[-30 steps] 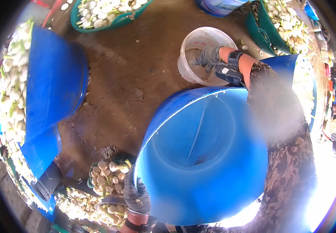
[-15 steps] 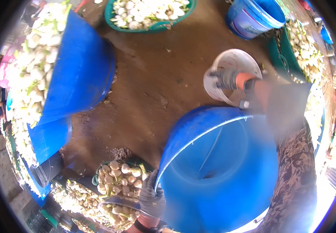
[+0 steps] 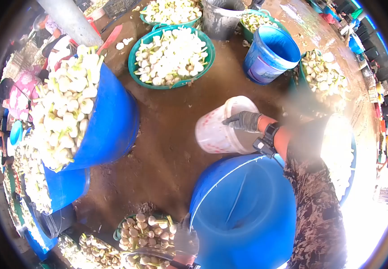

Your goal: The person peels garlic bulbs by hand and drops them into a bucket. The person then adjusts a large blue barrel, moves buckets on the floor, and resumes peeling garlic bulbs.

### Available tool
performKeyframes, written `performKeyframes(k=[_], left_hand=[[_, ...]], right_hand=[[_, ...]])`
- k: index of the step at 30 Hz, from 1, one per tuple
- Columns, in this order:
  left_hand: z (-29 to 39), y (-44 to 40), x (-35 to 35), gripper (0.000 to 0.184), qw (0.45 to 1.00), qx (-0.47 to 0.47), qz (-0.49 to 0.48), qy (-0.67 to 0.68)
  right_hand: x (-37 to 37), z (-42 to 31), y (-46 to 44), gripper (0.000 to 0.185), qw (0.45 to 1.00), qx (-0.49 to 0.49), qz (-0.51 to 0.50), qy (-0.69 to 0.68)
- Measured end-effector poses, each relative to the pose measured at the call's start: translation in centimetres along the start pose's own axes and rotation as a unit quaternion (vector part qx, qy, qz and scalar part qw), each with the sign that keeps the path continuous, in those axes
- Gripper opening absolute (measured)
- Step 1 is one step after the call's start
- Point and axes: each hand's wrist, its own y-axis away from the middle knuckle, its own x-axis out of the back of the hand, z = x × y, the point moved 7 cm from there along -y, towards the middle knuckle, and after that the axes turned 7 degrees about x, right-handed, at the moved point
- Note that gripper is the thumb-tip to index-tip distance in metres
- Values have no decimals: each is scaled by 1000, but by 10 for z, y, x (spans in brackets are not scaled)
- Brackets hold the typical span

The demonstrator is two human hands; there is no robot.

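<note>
My right hand (image 3: 244,121), in a grey glove, is closed on the rim of a white bucket (image 3: 218,128), which tilts with its mouth toward the right. A wristwatch and a small dark device sit on that wrist. Just below is a large blue tub (image 3: 247,215), its inside bare apart from a dark spot near the bottom. My left hand (image 3: 186,237), gloved and blurred, is at the tub's left rim; its fingers are partly hidden by the blur. Beside it lies a green basket of bulbs (image 3: 144,231).
Blue tubs (image 3: 113,121) heaped with white bulbs stand at left. A green basin (image 3: 210,58) of bulbs, a grey bucket (image 3: 220,22) and a blue bucket (image 3: 265,62) are farther off. A grey post (image 3: 70,20) rises upper left. People are in the left background.
The view has shifted, bringing more of the background in. The white bucket has turned from mouth-up to tilted on its side, and my right hand has moved from inside it to its rim.
</note>
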Motion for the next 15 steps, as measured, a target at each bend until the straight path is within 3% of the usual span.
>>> performKeyframes(k=[2,4,7,8,10,11,13,15], left_hand=[[10,0,4,55,1000,18,-17,-13],[15,2,6,55,998,44,-47,-18],[3,1,-5,58,999,-10,1,-46],[1,0,-5,55,999,-20,10,-35],[-2,2,-6,52,999,-11,22,-45],[-3,3,-6,53,998,2,22,-63],[-4,1,-2,59,997,41,-48,-55],[-12,2,-7,60,998,59,-14,22]], right_hand=[[-19,-20,2,32,1000,11,-1,-28],[-44,-71,15,32,980,162,20,113],[-90,-150,50,34,964,184,73,176],[-106,-162,58,36,961,261,55,64],[-137,-189,81,41,958,279,68,11],[-151,-212,100,43,963,232,110,80],[-184,-247,136,45,949,282,122,66],[-215,-270,171,47,951,234,137,149]])
